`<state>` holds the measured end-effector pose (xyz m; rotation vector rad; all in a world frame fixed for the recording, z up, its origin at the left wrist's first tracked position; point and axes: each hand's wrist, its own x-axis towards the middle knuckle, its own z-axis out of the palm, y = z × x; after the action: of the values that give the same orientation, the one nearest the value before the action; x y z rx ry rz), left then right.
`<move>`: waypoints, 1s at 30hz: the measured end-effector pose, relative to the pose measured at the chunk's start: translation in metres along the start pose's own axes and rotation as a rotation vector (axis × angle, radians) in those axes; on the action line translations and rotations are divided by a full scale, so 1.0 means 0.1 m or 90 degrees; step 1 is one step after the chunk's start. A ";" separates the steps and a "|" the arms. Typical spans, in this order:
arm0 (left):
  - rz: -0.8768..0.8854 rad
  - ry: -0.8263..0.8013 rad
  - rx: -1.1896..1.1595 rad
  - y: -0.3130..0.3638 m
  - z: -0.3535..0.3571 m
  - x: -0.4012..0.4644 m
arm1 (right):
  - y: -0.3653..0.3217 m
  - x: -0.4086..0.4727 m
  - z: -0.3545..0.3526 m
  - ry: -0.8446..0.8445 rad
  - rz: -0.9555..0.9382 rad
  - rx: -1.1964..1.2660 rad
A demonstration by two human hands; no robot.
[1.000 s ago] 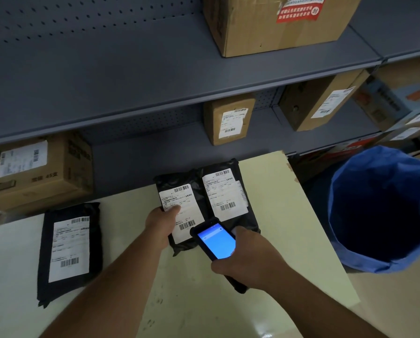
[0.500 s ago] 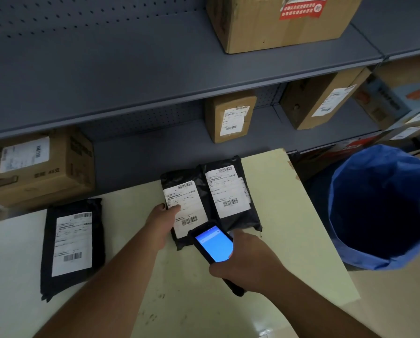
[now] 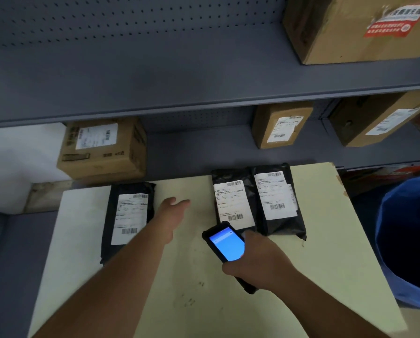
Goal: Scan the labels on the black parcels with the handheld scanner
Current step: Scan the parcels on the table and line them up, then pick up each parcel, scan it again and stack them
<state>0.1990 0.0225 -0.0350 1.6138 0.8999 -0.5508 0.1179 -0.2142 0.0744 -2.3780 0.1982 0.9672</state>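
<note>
Three black parcels (image 3: 233, 203) on table (image 3: 325, 240), scanner (image 3: 226, 245) in right hand (image 3: 257, 259)

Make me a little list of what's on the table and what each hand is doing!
table: pale yellow-green tabletop
parcels: three black plastic mailer parcels with white labels, namely left parcel, middle parcel, right parcel
middle and right parcels: side by side, edges overlapping
right hand: holding black handheld scanner with lit blue screen, near middle parcel
left hand: open, empty, between left and middle parcels
beside table: blue bin
</note>
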 end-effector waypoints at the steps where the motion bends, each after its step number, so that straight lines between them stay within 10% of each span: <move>1: 0.009 0.005 -0.004 -0.04 -0.09 0.04 | -0.06 0.00 0.04 -0.001 -0.004 -0.004; 30: -0.036 0.256 0.205 -0.39 -1.56 0.33 | -1.00 0.20 0.81 -0.023 -0.054 -0.066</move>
<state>0.1693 0.1837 -0.0459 2.0415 1.2018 -0.4305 0.1172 -0.0847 0.0581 -2.4386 0.0346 1.0021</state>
